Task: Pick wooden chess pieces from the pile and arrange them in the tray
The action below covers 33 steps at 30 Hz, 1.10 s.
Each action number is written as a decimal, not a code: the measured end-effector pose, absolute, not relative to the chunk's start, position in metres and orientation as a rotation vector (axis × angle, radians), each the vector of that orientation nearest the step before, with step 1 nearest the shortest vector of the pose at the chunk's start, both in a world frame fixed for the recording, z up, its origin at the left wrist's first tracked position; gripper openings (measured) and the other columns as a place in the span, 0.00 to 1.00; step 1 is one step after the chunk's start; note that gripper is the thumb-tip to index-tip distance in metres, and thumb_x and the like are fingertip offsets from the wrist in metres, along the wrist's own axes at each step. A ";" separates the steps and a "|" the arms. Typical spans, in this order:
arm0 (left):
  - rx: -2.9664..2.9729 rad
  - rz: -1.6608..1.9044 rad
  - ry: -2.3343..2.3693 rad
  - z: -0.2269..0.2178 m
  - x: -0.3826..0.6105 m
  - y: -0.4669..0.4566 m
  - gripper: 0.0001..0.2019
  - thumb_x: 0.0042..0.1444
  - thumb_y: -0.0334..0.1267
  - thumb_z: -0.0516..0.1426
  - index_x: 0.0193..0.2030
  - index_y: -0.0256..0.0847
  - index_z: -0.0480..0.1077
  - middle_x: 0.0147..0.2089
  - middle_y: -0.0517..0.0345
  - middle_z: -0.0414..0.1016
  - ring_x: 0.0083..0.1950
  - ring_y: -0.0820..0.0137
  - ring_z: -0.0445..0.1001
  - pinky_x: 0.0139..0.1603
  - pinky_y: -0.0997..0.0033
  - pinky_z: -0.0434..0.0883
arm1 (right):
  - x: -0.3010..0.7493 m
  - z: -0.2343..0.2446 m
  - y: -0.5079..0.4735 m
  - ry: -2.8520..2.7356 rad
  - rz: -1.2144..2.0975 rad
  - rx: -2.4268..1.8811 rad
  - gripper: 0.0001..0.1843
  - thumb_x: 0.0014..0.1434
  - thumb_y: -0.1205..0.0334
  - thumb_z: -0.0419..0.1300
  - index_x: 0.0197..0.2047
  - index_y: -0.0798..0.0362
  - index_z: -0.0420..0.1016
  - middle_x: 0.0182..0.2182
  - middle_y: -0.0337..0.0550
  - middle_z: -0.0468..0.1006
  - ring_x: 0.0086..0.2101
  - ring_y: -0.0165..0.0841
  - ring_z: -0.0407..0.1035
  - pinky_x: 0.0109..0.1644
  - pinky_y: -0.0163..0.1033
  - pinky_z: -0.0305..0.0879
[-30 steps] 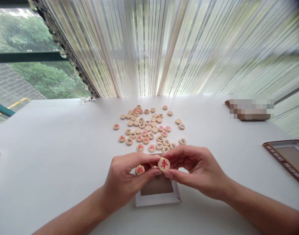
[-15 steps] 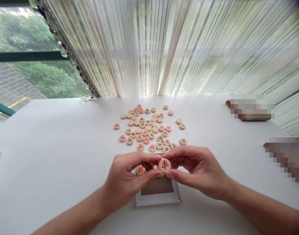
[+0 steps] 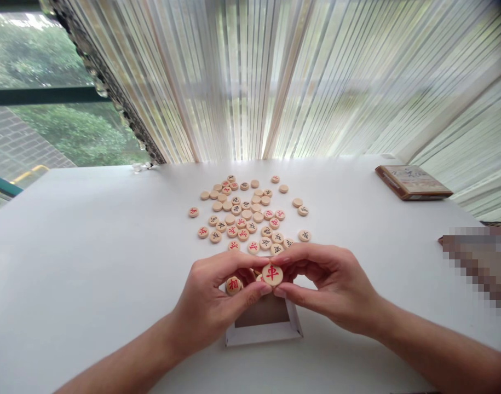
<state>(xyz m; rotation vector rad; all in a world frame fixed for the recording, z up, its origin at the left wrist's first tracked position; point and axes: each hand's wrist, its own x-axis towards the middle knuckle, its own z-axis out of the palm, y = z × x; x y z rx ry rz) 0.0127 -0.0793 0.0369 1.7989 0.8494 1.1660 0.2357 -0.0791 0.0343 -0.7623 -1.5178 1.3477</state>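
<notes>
Between the fingertips of my left hand [image 3: 221, 287] and my right hand [image 3: 330, 282] is a round wooden Chinese chess piece [image 3: 272, 274] with a red character facing me. Thumb and index finger of each hand pinch its rim, one hand per side. Below it stands a shallow white-edged box [image 3: 266, 334] with a brown inside. Another chess piece [image 3: 234, 285] with a red character shows behind my left hand at the box's left side. One more piece is mostly covered by the held one. My hands hide much of the box's far part.
Many loose chess pieces [image 3: 242, 222], some face up in red or black and some blank, lie scattered on the white table [image 3: 122, 262] beyond my hands. A flat brown-edged box [image 3: 414, 182] lies at the far right. A pleated curtain [image 3: 250, 82] hangs behind the table.
The view has shifted slightly, so most things appear a little further left. The held piece has turned slightly between my fingers. Both hands keep their pinch on it.
</notes>
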 end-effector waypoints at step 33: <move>1.732 1.118 0.793 0.034 0.014 -0.083 0.17 0.60 0.26 0.68 0.55 0.40 0.80 0.40 0.59 0.88 0.38 0.73 0.86 0.42 0.80 0.81 | 0.235 0.042 -0.080 -1.314 1.720 -0.884 0.08 0.57 0.62 0.77 0.38 0.56 0.87 0.26 0.43 0.85 0.27 0.28 0.78 0.33 0.29 0.78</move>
